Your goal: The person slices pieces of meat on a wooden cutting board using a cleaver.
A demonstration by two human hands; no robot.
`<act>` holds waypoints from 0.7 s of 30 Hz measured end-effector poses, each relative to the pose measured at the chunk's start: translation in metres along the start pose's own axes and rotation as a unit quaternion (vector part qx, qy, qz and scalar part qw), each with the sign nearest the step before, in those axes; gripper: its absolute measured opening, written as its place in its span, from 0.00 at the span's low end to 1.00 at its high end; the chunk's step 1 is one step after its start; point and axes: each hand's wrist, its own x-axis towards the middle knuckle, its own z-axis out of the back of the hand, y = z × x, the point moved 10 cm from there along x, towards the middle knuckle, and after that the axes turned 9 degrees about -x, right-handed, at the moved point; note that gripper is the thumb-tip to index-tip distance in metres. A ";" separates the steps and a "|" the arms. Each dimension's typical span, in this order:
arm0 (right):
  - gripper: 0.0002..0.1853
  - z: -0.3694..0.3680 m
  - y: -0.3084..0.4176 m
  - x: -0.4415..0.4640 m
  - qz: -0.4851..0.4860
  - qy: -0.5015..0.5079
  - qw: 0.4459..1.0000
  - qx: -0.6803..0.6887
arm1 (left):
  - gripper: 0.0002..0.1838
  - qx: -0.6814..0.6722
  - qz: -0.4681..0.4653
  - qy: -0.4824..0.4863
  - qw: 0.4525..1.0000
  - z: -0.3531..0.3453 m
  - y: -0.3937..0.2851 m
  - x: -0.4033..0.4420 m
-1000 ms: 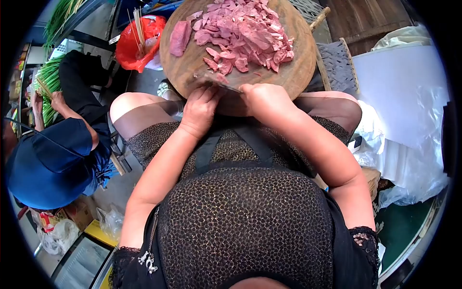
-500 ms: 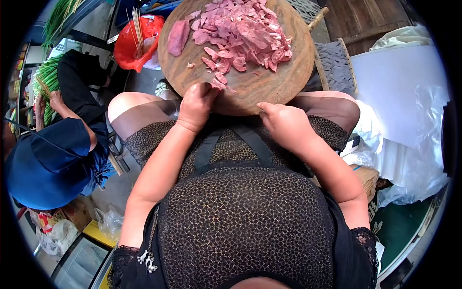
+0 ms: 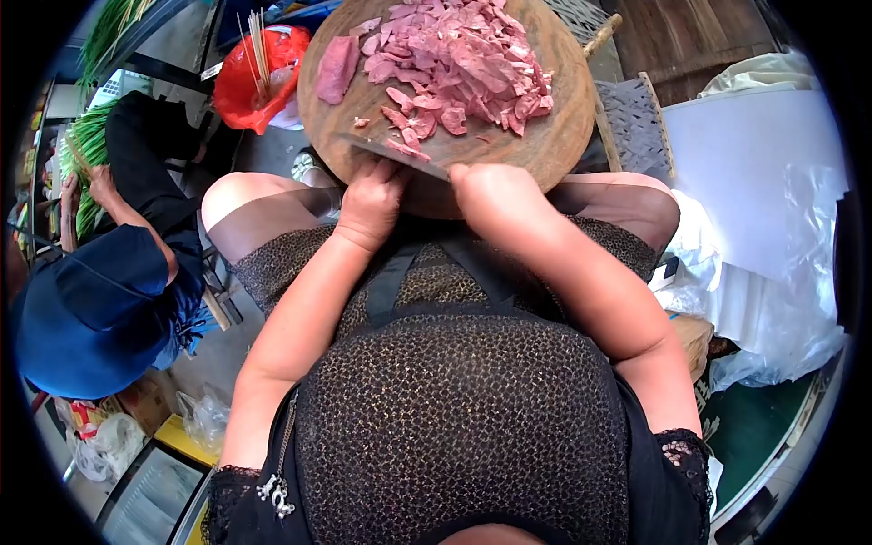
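A round wooden chopping board (image 3: 545,150) lies before my knees, bearing a heap of sliced pink raw meat (image 3: 472,64). One thicker chunk of meat (image 3: 337,71) sits to the left of the heap. My right hand (image 3: 495,195) is closed around the handle end of a knife (image 3: 395,156), whose blade points left across the near part of the board. Just on the near side of the blade, my left hand (image 3: 372,195) has its fingers curled together at the board's edge; what they grip is hidden. A thin meat slice (image 3: 408,151) lies along the blade's far side.
At the upper left stands a red plastic-lined bucket (image 3: 238,100) with thin sticks (image 3: 259,54) in it. A person in a dark blue top (image 3: 91,309) works with green stalks (image 3: 89,150) on the left. Woven seats (image 3: 633,123) and a white panel (image 3: 745,173) are on the right.
My right hand has moved left and slightly up, and the knife blade now shows across the board near my left hand. The left hand stays nearly in place.
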 end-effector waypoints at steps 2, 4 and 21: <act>0.10 0.001 -0.009 0.011 -0.017 -0.013 1.000 0.020 | 0.16 0.008 -0.016 0.005 1.000 0.006 -0.005 -0.001; 0.11 0.007 -0.017 0.004 -0.020 -0.069 0.997 0.030 | 0.15 0.010 -0.019 0.002 1.000 0.007 -0.004 -0.004; 0.10 0.002 -0.001 -0.017 0.011 0.016 1.000 0.008 | 0.13 0.034 -0.018 -0.019 0.999 0.007 -0.004 -0.004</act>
